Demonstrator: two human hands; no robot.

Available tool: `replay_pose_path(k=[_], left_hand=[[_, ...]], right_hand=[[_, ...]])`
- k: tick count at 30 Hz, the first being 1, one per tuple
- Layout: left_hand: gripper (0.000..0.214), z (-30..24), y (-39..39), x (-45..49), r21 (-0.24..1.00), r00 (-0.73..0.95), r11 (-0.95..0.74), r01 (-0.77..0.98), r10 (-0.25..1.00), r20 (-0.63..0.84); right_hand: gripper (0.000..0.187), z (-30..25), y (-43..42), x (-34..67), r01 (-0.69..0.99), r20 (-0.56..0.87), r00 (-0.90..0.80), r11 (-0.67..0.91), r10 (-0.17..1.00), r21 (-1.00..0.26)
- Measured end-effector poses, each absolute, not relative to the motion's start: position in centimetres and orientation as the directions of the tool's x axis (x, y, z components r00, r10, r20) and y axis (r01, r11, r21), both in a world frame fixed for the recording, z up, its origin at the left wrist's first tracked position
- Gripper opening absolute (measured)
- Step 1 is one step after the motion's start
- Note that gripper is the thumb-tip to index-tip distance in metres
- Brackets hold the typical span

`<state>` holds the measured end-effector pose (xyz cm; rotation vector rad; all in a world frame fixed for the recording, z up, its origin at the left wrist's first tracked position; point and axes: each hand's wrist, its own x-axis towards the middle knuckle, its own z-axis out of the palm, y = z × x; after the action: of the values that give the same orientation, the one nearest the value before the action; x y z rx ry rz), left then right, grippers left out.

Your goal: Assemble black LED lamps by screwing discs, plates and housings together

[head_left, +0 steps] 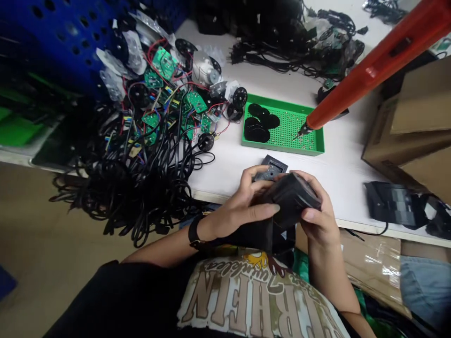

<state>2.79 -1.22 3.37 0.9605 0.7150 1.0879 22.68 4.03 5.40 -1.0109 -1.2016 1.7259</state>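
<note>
Near the bench edge, my left hand (243,206) and my right hand (322,218) grip a black plastic housing (291,199) from both sides. The left thumb lies along its near face, and the right fingers wrap round its right end. Just past the left fingers is a dark grey plastic part with a square frame (278,163); whether the fingers touch it I cannot tell. Beyond it stands a green tray (282,149) with several black discs (259,126) and small screws. A red electric screwdriver (373,70) slants down, its bit over the tray.
At left lies a heap of green circuit boards (165,63), small motors and black cables (141,188), with cables hanging over the edge. A blue perforated crate (66,33) is behind it. Cardboard boxes (416,103) and a black device (389,204) are at right.
</note>
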Motion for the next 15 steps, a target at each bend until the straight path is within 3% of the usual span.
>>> replay_pose_path(k=[9,15], left_hand=[[0.085,1.4,-3.9,3.0,0.934,0.208,-0.017,-0.358,0.973,0.098],[0.099,1.0,-4.0,3.5,0.986,0.161,-0.135,-0.097,0.976,0.149]], right_hand=[[0.065,4.2,3.6,21.8,-0.388,-0.245,-0.264,-0.336,0.933,-0.859],[0.062,4.2,3.5,21.8,-0.290,-0.235,-0.277,-0.314,0.932,-0.904]])
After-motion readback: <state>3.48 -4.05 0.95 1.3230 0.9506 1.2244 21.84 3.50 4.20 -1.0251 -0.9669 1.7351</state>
